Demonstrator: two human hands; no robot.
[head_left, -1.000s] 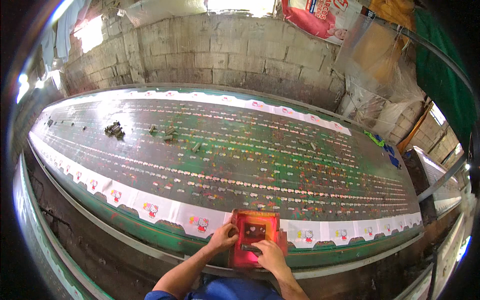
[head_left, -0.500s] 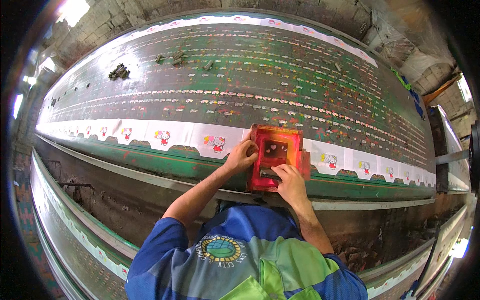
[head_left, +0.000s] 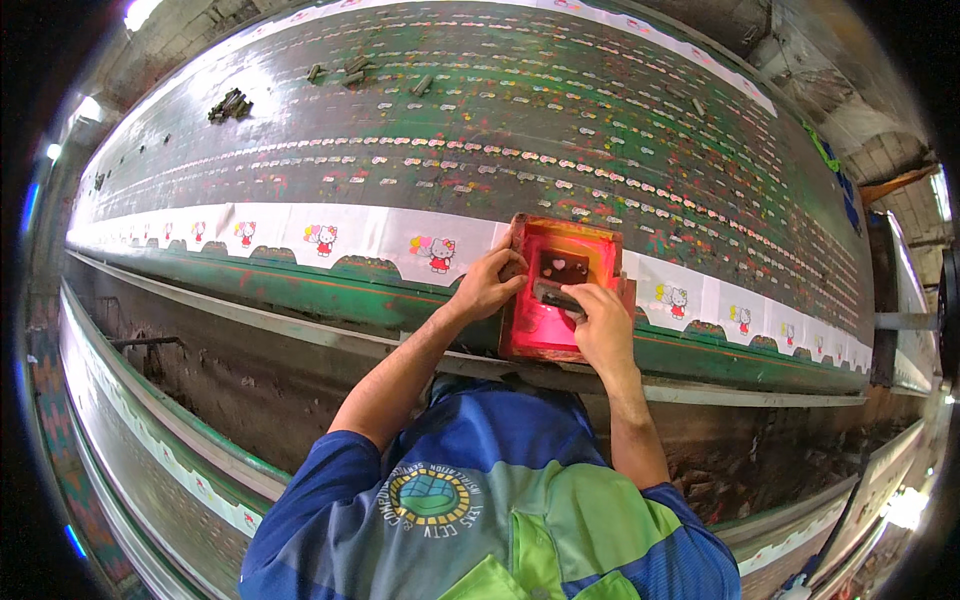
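Note:
A small screen-printing frame point(head_left: 513, 335) with reddish wooden sides rests across the white printed cloth strip point(head_left: 360, 235) at the table's near edge. Bright pink ink coats its inside, around a dark window with small heart shapes. My left hand point(head_left: 490, 283) is closed on the frame's left side, fingers curled over the rim. Inside the frame, my right hand point(head_left: 606, 325) grips a dark squeegee point(head_left: 552, 294), which lies over the mesh just below the hearts. Cartoon cat figures in red with balloons are printed on the cloth either side of the frame.
The long green-grey printing table point(head_left: 400, 120) carries rows of small stuck labels. Dark short bars point(head_left: 230, 105) are piled at far left, with several more scattered nearby. Another white strip point(head_left: 690, 75) runs along the far edge. A second table point(head_left: 150, 440) stands at lower left.
My right hand has pushed the squeegee away from me, up the frame toward the hearts. My left hand keeps its hold on the frame's side. The whole view has shifted slightly.

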